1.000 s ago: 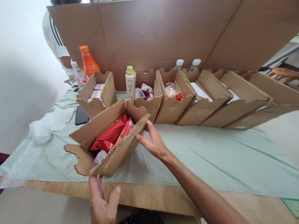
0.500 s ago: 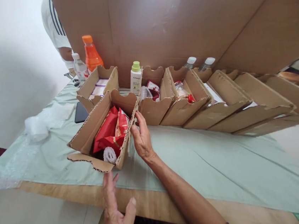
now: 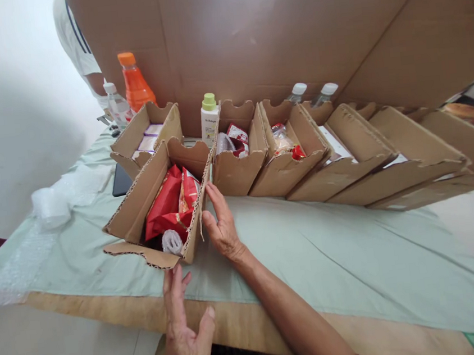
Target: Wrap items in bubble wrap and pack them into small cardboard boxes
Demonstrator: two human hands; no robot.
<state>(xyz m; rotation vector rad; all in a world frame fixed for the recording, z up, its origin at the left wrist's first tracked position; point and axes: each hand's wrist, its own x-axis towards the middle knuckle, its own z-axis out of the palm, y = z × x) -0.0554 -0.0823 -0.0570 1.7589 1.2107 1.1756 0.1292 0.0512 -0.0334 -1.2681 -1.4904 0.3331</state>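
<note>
An open cardboard box [image 3: 128, 214] stands at an angle on the table near me. Inside it lie red packets [image 3: 164, 203] and, at the near end, a roll of bubble wrap [image 3: 171, 242]. My right hand [image 3: 223, 227] rests its fingers against the box's right side. Just below the box's near flap is my left hand [image 3: 185, 330], palm turned up and fingers stretched, their tips at or just under the flap; whether they touch it I cannot tell. Neither hand grips anything.
More cardboard boxes [image 3: 237, 174] stand in a row to the right, holding packets and papers. Behind are a smaller box [image 3: 172, 125], a white bottle with a green cap [image 3: 209, 121] and an orange bottle [image 3: 136, 86]. Loose bubble wrap [image 3: 51, 208] lies left. A person's sleeve [image 3: 74, 39] shows behind the cardboard panel [image 3: 222, 38].
The view has shifted slightly, so everything sits a little further left and higher. Both hands keep nearly the same places by the box, whose contents look unchanged.
</note>
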